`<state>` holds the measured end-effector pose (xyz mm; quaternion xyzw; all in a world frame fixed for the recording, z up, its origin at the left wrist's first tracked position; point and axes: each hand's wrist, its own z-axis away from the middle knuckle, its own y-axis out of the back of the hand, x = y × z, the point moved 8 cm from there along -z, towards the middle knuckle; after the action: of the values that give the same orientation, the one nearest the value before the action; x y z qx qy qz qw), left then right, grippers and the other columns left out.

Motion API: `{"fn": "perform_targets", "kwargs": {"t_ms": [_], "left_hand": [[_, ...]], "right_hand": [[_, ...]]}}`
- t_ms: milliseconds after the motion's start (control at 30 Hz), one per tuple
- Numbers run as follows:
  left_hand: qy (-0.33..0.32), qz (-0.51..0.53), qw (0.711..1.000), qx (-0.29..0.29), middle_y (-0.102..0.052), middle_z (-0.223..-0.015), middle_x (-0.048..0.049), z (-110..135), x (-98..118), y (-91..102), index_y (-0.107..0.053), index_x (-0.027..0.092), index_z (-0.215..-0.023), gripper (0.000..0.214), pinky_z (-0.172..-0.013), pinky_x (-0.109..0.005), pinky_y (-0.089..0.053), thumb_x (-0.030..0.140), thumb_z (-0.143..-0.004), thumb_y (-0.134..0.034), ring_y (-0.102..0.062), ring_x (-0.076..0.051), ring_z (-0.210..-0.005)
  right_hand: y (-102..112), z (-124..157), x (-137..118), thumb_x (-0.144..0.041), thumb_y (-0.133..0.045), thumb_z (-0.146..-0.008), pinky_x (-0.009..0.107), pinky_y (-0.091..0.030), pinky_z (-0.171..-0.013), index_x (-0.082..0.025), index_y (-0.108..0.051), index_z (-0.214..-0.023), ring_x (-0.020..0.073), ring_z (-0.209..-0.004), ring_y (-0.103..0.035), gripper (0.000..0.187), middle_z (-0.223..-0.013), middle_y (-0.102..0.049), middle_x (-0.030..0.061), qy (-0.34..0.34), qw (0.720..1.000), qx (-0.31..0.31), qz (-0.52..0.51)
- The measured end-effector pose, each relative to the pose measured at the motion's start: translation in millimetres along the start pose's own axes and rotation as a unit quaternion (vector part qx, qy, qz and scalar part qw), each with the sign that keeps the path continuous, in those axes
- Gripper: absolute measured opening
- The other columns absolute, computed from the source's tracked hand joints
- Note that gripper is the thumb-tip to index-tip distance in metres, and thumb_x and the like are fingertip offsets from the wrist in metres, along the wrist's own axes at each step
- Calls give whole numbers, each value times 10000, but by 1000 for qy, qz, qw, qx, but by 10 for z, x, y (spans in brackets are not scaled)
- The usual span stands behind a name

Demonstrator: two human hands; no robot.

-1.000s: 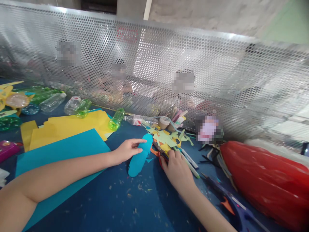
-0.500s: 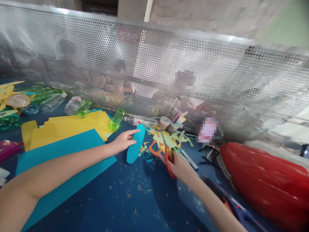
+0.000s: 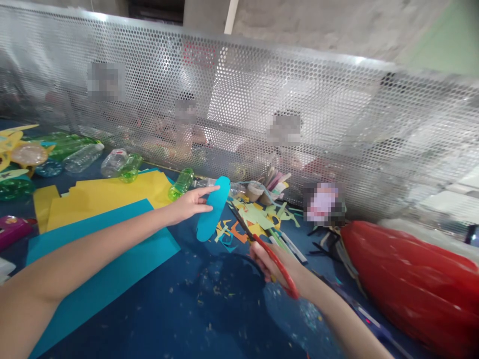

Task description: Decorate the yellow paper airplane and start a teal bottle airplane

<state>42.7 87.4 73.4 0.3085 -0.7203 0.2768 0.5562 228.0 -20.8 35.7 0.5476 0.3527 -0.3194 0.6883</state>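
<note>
My left hand [image 3: 189,204] is closed on a long, rounded strip of blue paper [image 3: 213,209], with finger and thumb at its left edge. The strip is held up above the table. My right hand [image 3: 271,259] grips a pair of scissors [image 3: 275,257] with red handles. Their dark blades point up and left, toward the paper scraps and apart from the blue strip. Beyond the blades lies a heap of yellow, pale green and orange paper scraps [image 3: 258,215]. A large blue sheet [image 3: 112,249] lies under my left forearm, partly over yellow sheets [image 3: 112,192].
Clear and green plastic bottles [image 3: 82,158] line the back left, before a perforated metal screen [image 3: 239,94] with people behind it. A red plastic bag [image 3: 415,279] bulges at the right. Markers [image 3: 294,247] lie near my right hand. A magenta object [image 3: 15,232] sits far left.
My left hand has lifted the blue strip slightly up and right. My right hand has turned and moved a little down and right, swinging the scissors' blades leftward.
</note>
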Motion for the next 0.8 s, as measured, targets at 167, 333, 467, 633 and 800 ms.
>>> {"fn": "perform_targets", "kwargs": {"t_ms": [167,333,467,633,800], "left_hand": [[-6,-52,997,-51,-528,-1316,-64,25,64,-66,-544,260,-1255,579,-982,-379,-402,97,-717,-678,-496,-238,-1191],[59,-33,987,-144,-619,-1190,-59,108,-8,-243,-432,275,-1346,633,-857,-369,-488,131,-763,-635,-608,-204,-1007],[54,-67,984,-159,-662,-1086,-40,142,46,-286,-461,274,-1326,614,-809,-345,-504,128,-755,-636,-634,-179,-890],[61,-77,978,-184,-657,-1106,-32,162,52,-317,-464,285,-1324,609,-826,-351,-503,139,-758,-636,-633,-189,-926],[66,-74,976,-195,-651,-1121,-30,179,43,-351,-480,286,-1313,598,-793,-318,-503,132,-755,-628,-634,-174,-899]], "right_hand": [[-61,131,-145,-622,-476,-802,277,-440,-451,-215,-573,-658,138,-437,-496,442,-525,-530,-4,26,998,-47,33],[-149,208,-312,-560,-472,-838,274,-439,-456,-218,-568,-650,139,-451,-510,402,-558,-546,1,51,996,-60,43],[-178,226,-342,-535,-465,-854,271,-440,-456,-220,-578,-678,138,-450,-521,379,-561,-546,-4,58,995,-61,59],[-182,256,-456,-523,-488,-843,257,-433,-441,-226,-576,-660,131,-446,-505,360,-554,-549,-11,85,994,-47,51],[-190,279,-588,-487,-458,-869,239,-404,-417,-224,-561,-614,122,-433,-475,381,-521,-533,-15,128,988,-31,77]]}}
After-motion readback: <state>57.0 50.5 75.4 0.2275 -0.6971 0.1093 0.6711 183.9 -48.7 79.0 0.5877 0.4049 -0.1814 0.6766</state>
